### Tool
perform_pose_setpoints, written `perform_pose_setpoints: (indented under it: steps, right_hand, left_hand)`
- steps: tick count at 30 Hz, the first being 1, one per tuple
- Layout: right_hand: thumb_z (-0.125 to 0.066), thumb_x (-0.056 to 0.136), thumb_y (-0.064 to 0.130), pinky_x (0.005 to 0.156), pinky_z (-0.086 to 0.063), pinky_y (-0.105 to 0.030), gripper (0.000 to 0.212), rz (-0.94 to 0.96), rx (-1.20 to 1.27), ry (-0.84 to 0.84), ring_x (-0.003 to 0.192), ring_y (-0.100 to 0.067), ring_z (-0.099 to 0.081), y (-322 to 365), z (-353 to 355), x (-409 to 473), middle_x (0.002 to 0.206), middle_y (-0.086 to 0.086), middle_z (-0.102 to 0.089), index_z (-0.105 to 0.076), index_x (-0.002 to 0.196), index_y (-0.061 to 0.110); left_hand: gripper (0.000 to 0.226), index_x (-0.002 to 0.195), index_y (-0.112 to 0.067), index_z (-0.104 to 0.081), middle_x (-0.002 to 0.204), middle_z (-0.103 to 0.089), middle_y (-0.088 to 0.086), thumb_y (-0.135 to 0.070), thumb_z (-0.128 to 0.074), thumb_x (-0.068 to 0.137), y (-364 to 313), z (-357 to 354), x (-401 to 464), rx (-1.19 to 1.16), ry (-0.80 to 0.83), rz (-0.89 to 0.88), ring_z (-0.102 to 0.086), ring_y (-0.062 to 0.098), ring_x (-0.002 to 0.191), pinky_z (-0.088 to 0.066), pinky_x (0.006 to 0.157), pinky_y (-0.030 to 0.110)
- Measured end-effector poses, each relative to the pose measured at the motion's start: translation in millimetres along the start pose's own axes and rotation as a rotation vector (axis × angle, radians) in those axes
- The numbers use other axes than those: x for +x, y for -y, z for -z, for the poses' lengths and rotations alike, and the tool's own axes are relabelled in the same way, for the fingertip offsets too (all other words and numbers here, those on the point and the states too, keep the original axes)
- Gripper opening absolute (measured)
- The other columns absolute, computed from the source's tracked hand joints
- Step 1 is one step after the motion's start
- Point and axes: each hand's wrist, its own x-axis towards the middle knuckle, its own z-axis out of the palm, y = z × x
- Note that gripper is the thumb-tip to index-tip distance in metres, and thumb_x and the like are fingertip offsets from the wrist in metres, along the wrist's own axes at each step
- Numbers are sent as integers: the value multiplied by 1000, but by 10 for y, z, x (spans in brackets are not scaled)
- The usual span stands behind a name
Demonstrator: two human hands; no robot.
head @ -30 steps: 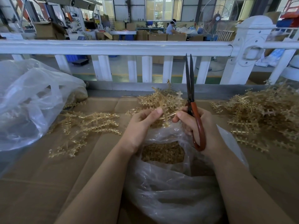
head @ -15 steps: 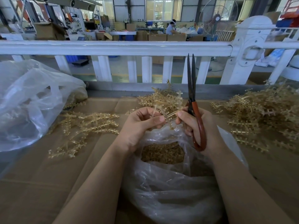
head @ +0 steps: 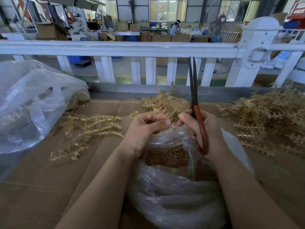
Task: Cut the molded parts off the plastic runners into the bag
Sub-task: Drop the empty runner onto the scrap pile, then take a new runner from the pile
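Note:
My left hand (head: 145, 128) is curled round a thin amber plastic runner (head: 166, 113) above the open clear bag (head: 173, 187). My right hand (head: 203, 129) grips red-handled scissors (head: 194, 96), blades together and pointing straight up; its forefinger reaches toward the runner. Small amber cut parts (head: 166, 157) fill the bag's bottom. A heap of runners (head: 165, 101) lies just behind my hands.
Runners (head: 85, 128) lie spread on the cardboard surface (head: 49, 187) at left, and a big runner heap (head: 270, 116) sits at right. A large crumpled clear bag (head: 31, 103) lies far left. A white railing (head: 118, 48) borders the back edge.
My left hand has closed further round the runner and drawn it in. The scissors and my right hand stay almost still.

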Motion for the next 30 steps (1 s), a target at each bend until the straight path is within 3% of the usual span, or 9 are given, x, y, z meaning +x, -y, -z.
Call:
perform_pose_setpoints:
  steps: [3, 7, 10, 13, 17, 25, 27, 30]
  right_hand:
    - [-75, 88, 25, 50, -42, -11, 14, -13, 24, -33, 48, -1, -55, -7, 17, 10, 80, -12, -73, -71, 77, 17]
    - [-76, 88, 27, 45, -39, -8, 20, 6, -20, 10, 43, 0, -53, 2, 16, 0, 69, -6, -68, -69, 75, 12]
    - [-76, 88, 27, 52, -43, -8, 26, 42, -103, 24, 48, 0, -57, 5, -27, -8, 60, 1, -66, -69, 71, 9]
    - [-78, 85, 28, 65, -52, -16, 24, 29, -159, 19, 61, -7, -66, -10, -61, 9, 64, 0, -70, -71, 75, 8]
    - [-77, 87, 20, 66, -54, -19, 15, 13, -180, 18, 65, -11, -70, -39, -65, 24, 67, -1, -72, -73, 80, 8]
    - [-72, 88, 7, 64, -48, -8, 9, 32, -200, 40, 63, -4, -68, -73, -74, 58, 64, 1, -72, -73, 80, 5]
    - [-71, 88, 4, 63, -47, -6, 6, 32, -174, 55, 63, -3, -68, -76, -79, 60, 64, 0, -72, -73, 83, 2]
    - [-71, 90, 6, 65, -46, -4, 7, 52, -198, 84, 66, -3, -68, -83, -75, 56, 66, 1, -73, -74, 84, 4]
  left_hand:
    - [7, 76, -12, -70, 79, -74, 11, -12, -77, 74, -3, 6, 29, -79, -94, -76, -70, 17, 67, -59, 71, 29]
    - [9, 89, -2, -59, 79, -74, 11, 0, -68, 87, 23, 8, 50, 36, -164, -192, -71, 19, 67, -59, 69, 29]
    - [9, 94, 0, -57, 80, -74, 12, 2, -66, 90, 40, -9, 49, 87, -152, -223, -72, 21, 71, -59, 72, 30]
    - [9, 93, -1, -57, 80, -73, 13, 2, -65, 91, 52, -22, 47, 117, -139, -241, -72, 20, 71, -60, 73, 30]
    - [11, 98, 3, -57, 83, -73, 17, -1, -66, 92, 66, -29, 52, 135, -123, -217, -72, 22, 72, -60, 73, 29]
    - [13, 73, -18, -73, 81, -75, 14, -9, -72, 83, 56, -26, 56, 23, -70, -121, -74, 20, 75, -58, 70, 24]
    - [6, 75, -11, -72, 80, -73, 14, -7, -77, 75, 62, -10, 62, 46, -58, -121, -72, 20, 74, -57, 71, 23]
    - [25, 87, 18, -61, 84, -67, 26, 2, -77, 76, 83, 8, 83, 130, -55, -133, -66, 21, 73, -56, 72, 25]
